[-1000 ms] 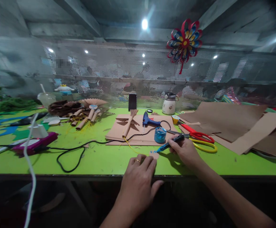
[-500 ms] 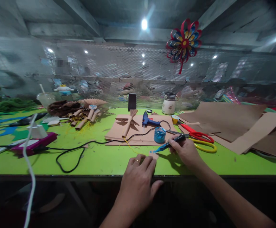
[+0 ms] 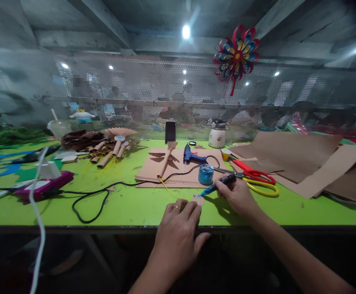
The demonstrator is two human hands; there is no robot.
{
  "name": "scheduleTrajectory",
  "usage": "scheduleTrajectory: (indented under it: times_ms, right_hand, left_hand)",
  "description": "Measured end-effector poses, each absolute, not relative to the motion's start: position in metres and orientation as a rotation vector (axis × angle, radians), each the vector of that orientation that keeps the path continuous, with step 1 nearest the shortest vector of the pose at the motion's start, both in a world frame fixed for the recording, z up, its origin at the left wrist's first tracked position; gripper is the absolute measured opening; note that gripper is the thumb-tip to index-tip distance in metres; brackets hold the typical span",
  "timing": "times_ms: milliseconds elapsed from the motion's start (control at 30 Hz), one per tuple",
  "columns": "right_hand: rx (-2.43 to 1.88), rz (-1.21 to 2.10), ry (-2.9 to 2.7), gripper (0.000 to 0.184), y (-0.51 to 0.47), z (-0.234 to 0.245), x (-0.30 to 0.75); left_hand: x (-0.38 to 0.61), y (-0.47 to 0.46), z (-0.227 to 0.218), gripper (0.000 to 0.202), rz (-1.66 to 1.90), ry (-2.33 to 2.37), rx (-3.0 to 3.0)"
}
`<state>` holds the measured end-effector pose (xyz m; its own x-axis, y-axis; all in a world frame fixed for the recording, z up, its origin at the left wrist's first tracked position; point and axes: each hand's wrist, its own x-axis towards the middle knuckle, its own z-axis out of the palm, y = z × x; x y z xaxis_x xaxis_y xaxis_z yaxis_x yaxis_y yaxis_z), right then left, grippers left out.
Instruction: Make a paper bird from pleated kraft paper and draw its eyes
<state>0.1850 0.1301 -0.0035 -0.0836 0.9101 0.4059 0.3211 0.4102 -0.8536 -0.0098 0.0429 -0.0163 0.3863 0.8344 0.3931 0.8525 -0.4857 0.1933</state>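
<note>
My right hand [image 3: 236, 195] grips a marker pen [image 3: 219, 185] with a black barrel and a blue front end. Its tip is at a small, pale brown paper piece [image 3: 199, 200] near the table's front edge. Several blue dots show on that piece. My left hand [image 3: 179, 228], with a ring on one finger, lies palm down, its fingertips resting on the near side of the paper and the thumb held apart. Just beyond the pen stands a glass jar of blue paint [image 3: 205, 174]. Scissors [image 3: 260, 183] with red and yellow handles lie beyond my right hand.
A blue glue gun [image 3: 193, 155] and a folded paper figure [image 3: 167, 159] lie on cardboard sheets [image 3: 178, 179]. Its black cord crosses to a purple power strip [image 3: 44, 186]. Brown paper [image 3: 288, 155] covers the right side; paper rolls [image 3: 113, 154] lie left. A bottle [image 3: 217, 134] stands behind.
My right hand and the marker pen have shifted slightly, with the pen leaning lower. Its tip stays by the blue dots. My left hand has kept its place.
</note>
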Motion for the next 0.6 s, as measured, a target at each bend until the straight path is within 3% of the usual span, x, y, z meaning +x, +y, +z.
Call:
scheduleTrajectory:
  times_ms: [600]
  right_hand:
    - [-1.087,0.660,-1.588,0.029,0.1276,0.0014,0.1835]
  left_hand:
    - [-0.0101,0.0426,-0.0165,0.053,-0.689,-1.571,-2.588]
